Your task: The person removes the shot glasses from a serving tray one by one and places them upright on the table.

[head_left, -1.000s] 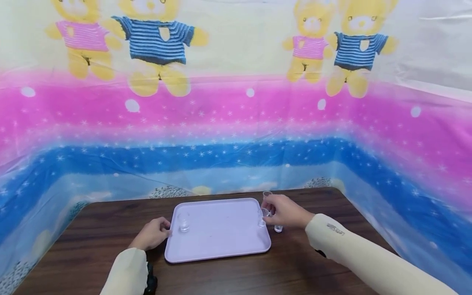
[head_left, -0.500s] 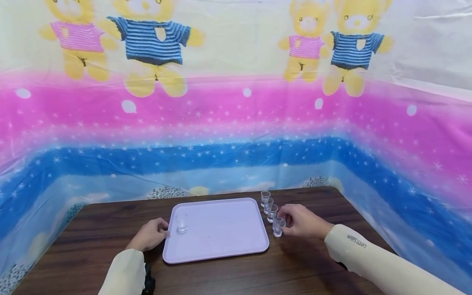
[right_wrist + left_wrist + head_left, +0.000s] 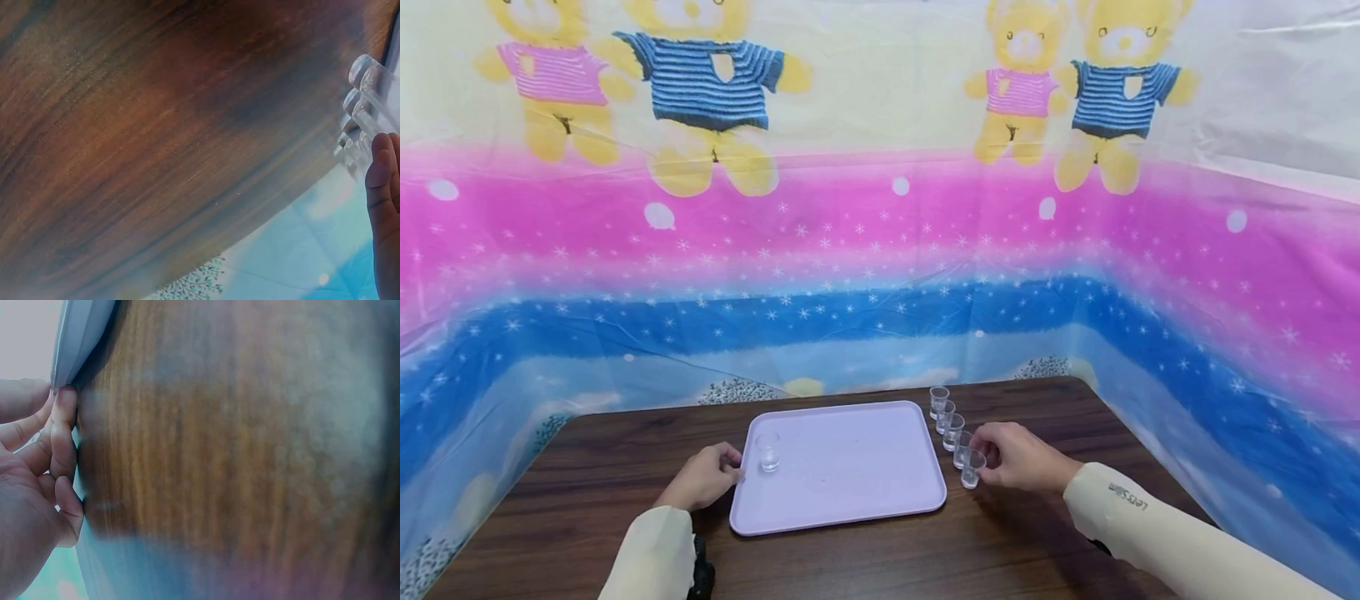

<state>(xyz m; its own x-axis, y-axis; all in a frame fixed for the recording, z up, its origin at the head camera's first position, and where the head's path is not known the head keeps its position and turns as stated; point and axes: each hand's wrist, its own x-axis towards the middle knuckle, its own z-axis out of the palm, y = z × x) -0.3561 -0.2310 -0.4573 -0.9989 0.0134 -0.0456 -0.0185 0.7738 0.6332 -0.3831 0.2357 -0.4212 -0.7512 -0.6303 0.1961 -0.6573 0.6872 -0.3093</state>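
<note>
Several small clear shot glasses stand upright in a slanting row on the table, just off the tray's right side. At the near end of that row, my right hand pinches the closest shot glass between thumb and fingers. In the right wrist view, fingertips meet the glass at the right border. A pale lilac tray lies flat in front of me. My left hand pinches its left rim; the left wrist view shows the thumb above the rim and fingers against its outer side.
One clear shot glass stands on the tray's left part. The dark wood table runs beyond the tray on all sides. A patterned cloth with printed bears hangs behind and beside the table.
My right hand has carried a shot glass from the tray's right edge to the near end of the row, then slightly nearer to me. The left hand has stayed on the rim.
</note>
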